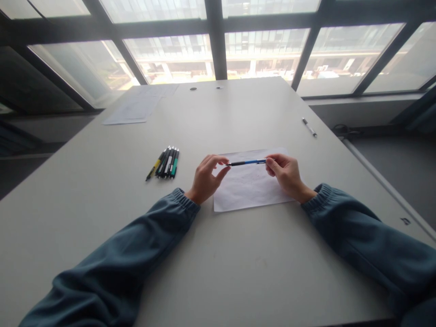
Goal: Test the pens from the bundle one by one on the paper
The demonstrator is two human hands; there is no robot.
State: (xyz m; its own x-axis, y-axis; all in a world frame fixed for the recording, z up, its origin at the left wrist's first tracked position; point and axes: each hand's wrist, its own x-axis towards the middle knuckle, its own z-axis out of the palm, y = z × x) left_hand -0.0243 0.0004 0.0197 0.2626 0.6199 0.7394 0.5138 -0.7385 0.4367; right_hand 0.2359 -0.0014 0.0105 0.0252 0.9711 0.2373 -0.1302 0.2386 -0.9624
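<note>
A blue and black pen (pixel 247 162) is held level above a sheet of white paper (pixel 248 190). My right hand (pixel 284 175) pinches its clip end between thumb and fingers. At the dark tip end, the thumb and index finger of my left hand (pixel 207 176) close around the point, with the other fingers loosely curled. Faint marks show on the paper, which lies flat under the pen and partly beneath my right wrist. To the left of my left hand lies a row of several pens (pixel 166 162) with black, yellow, white and green barrels.
A single white and black pen (pixel 309 127) lies near the right edge of the white table (pixel 204 272). More paper sheets (pixel 132 109) are at the far left. Two small round fittings (pixel 193 89) sit at the far edge, before large windows (pixel 265 50).
</note>
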